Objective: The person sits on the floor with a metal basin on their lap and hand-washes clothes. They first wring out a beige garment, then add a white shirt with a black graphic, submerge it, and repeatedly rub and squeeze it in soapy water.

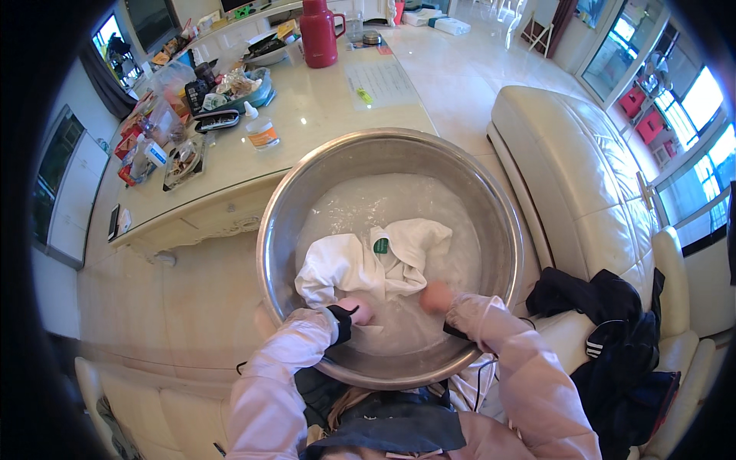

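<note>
A large stainless steel basin (509, 247) holds cloudy, greyish water (345, 198). In it floats a white cloth garment (339, 264), bunched and partly sunk, with a green label at its collar. My left hand (357, 310), with a black band at the wrist, dips into the water just below the garment's left part. Murky water hides its fingers. My right hand (437, 297) is blurred and sits beside the garment's lower right edge. Its fingers cannot be made out. Both my forearms wear pale pink sleeves and cross the basin's near rim.
Beyond the basin, a cream table (310, 115) carries a red thermos jug (319, 37), a glue-like bottle (261, 129), a plastic food tray (185, 164) and clutter. A cream leather sofa (569, 161) stands at right. Dark clothes (615, 339) lie near me.
</note>
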A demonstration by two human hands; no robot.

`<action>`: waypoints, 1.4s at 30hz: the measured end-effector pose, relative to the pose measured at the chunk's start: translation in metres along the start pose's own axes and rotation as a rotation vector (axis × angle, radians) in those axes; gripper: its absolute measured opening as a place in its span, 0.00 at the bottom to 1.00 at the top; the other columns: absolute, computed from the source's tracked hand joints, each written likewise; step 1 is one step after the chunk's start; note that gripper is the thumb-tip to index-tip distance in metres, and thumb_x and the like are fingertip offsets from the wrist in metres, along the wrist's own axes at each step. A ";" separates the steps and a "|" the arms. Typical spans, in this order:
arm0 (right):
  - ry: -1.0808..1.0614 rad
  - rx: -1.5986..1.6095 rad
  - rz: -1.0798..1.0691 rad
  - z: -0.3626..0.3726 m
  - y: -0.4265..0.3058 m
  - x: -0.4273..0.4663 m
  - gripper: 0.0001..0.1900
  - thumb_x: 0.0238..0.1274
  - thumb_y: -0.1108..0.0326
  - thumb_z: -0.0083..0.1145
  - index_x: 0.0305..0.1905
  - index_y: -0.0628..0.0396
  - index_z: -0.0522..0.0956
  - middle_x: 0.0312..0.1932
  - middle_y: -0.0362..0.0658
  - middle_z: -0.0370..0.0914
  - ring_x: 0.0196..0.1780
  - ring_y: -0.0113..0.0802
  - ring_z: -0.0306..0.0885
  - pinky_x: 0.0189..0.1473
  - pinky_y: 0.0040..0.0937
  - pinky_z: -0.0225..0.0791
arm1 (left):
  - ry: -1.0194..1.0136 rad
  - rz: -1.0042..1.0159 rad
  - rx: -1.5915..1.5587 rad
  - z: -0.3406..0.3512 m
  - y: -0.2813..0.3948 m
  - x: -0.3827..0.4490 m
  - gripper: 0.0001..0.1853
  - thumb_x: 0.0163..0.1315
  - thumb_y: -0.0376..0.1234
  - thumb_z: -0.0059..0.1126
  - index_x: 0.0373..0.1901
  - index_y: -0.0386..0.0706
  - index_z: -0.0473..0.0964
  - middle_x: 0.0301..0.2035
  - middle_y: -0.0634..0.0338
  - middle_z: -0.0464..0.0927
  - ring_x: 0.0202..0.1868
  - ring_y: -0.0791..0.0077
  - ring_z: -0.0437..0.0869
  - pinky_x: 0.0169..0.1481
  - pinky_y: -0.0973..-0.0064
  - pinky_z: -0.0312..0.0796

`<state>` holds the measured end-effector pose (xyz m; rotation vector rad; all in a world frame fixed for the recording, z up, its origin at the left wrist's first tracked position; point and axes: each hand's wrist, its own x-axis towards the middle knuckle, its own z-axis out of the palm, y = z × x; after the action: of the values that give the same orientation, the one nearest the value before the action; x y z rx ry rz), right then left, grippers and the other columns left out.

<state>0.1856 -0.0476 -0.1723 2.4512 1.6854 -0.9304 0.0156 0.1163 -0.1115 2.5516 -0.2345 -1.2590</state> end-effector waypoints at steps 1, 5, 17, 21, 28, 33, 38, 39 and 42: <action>0.064 0.096 -0.178 -0.018 -0.003 -0.005 0.15 0.49 0.58 0.53 0.33 0.61 0.78 0.30 0.53 0.78 0.36 0.47 0.78 0.44 0.43 0.67 | 0.092 0.031 -0.006 -0.008 0.002 -0.011 0.32 0.47 0.39 0.58 0.58 0.52 0.64 0.49 0.50 0.71 0.50 0.55 0.73 0.52 0.63 0.67; 0.231 0.140 -0.254 -0.098 -0.027 -0.025 0.21 0.44 0.53 0.61 0.42 0.56 0.76 0.41 0.54 0.74 0.49 0.53 0.70 0.48 0.46 0.63 | 0.853 0.282 -0.277 -0.023 0.006 -0.064 0.27 0.46 0.33 0.59 0.53 0.45 0.68 0.42 0.50 0.75 0.42 0.56 0.77 0.46 0.67 0.69; 0.152 -0.415 0.005 -0.123 -0.067 0.028 0.46 0.30 0.38 0.66 0.63 0.25 0.59 0.66 0.47 0.50 0.70 0.66 0.27 0.54 0.70 0.48 | 0.582 -0.351 -0.012 -0.054 -0.031 -0.053 0.48 0.43 0.44 0.66 0.66 0.68 0.47 0.66 0.59 0.48 0.67 0.45 0.41 0.55 0.26 0.48; 0.068 -0.444 0.057 -0.104 -0.057 0.053 0.31 0.50 0.54 0.56 0.63 0.31 0.63 0.68 0.44 0.46 0.71 0.62 0.28 0.56 0.68 0.45 | 0.544 -0.332 -0.050 -0.046 -0.046 -0.030 0.44 0.49 0.36 0.60 0.66 0.66 0.47 0.66 0.57 0.47 0.66 0.46 0.50 0.61 0.45 0.56; -0.141 -0.395 0.061 -0.077 -0.042 0.073 0.17 0.51 0.63 0.48 0.47 0.50 0.78 0.54 0.50 0.70 0.62 0.53 0.60 0.57 0.59 0.53 | 0.468 -0.474 -0.489 0.031 -0.105 0.076 0.26 0.57 0.32 0.44 0.60 0.56 0.62 0.58 0.51 0.63 0.58 0.52 0.66 0.59 0.58 0.61; -0.176 -0.122 0.160 -0.086 -0.040 0.069 0.13 0.45 0.62 0.52 0.36 0.53 0.82 0.40 0.49 0.79 0.44 0.49 0.76 0.50 0.46 0.66 | 0.488 -0.559 -0.207 0.046 -0.111 0.102 0.19 0.58 0.35 0.43 0.53 0.53 0.70 0.55 0.52 0.66 0.56 0.52 0.68 0.58 0.56 0.60; 0.126 -0.015 -0.145 -0.132 -0.041 0.052 0.20 0.42 0.57 0.58 0.42 0.56 0.79 0.51 0.53 0.71 0.55 0.50 0.68 0.54 0.48 0.61 | 0.674 -0.138 -0.078 -0.010 -0.080 0.003 0.29 0.47 0.38 0.60 0.55 0.52 0.68 0.55 0.53 0.66 0.56 0.54 0.69 0.57 0.53 0.61; 0.176 -0.003 -0.206 -0.142 -0.042 0.049 0.22 0.41 0.56 0.59 0.43 0.56 0.78 0.53 0.54 0.70 0.57 0.50 0.66 0.55 0.48 0.60 | 0.682 -0.183 -0.026 -0.018 -0.072 -0.020 0.32 0.44 0.41 0.62 0.56 0.53 0.67 0.55 0.54 0.65 0.57 0.53 0.66 0.57 0.48 0.60; 0.305 0.031 -0.015 -0.162 -0.049 0.042 0.32 0.41 0.54 0.62 0.56 0.48 0.70 0.62 0.57 0.56 0.65 0.55 0.54 0.59 0.55 0.55 | 0.802 -0.301 0.125 -0.026 -0.058 -0.076 0.41 0.36 0.49 0.67 0.58 0.57 0.64 0.57 0.53 0.61 0.61 0.48 0.58 0.55 0.35 0.54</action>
<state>0.2272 0.0634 -0.0450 2.7194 1.7850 -0.6110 -0.0086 0.1964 -0.0582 3.0354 0.2576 -0.2093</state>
